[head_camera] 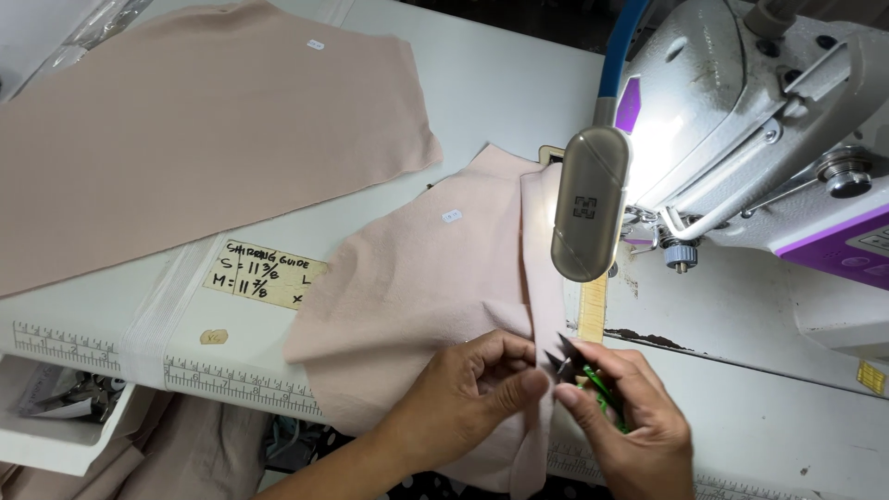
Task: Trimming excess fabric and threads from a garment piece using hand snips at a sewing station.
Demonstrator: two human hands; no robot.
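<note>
My left hand (472,389) pinches one soft pale-pink fabric piece (435,287), right hand (630,417) closed on one green-handled thread snips (583,370), blades open.

Snipping at the seam edge, right by the machine

Your left hand (472,393) pinches the folded edge of the small pale pink fabric piece (417,278), and your right hand (625,421) holds the green-handled thread snips (583,370) with the dark blades open, tips right at that edge. A grey oval lamp head on a blue gooseneck (590,204) hangs just above, in front of the white sewing machine (741,120). A bigger pale pink fabric panel (194,130) lies well apart on the white table (500,83).
</note>
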